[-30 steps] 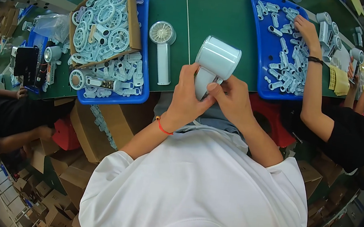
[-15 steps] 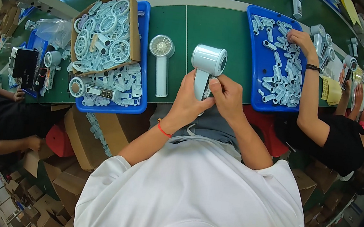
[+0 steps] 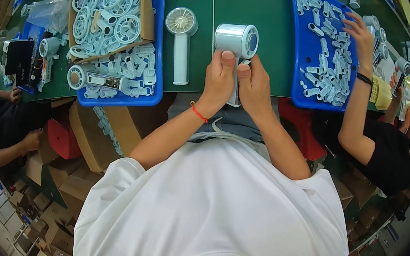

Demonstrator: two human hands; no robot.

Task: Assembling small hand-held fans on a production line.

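Observation:
A pale blue-white handheld fan (image 3: 231, 39) stands upright between my two hands at the table's near edge, its drum-shaped head above my fingers. My left hand (image 3: 218, 82) is closed on the left side of the handle, thumb pointing up just under the head. On the other side my right hand (image 3: 255, 89) grips the same handle, its thumb beside the left one. The handle's lower end shows between my palms; the fingers behind it are hidden. Another handheld fan (image 3: 182, 23), with a clear ribbed front, lies on the green table (image 3: 237, 0) left of my hands.
A blue tray (image 3: 157, 65) on the left bears a cardboard box (image 3: 152, 4) of ring-shaped parts, loose parts and a part-built fan (image 3: 98, 80). Another blue tray (image 3: 303, 48) on the right holds small pale parts; a co-worker's hand (image 3: 360, 37) hovers over its far right edge.
The view has shifted, so the table sits higher in the picture. Both my thumbs now lie side by side along the handle, pointing up. The co-worker's hand has lifted with its fingers spread.

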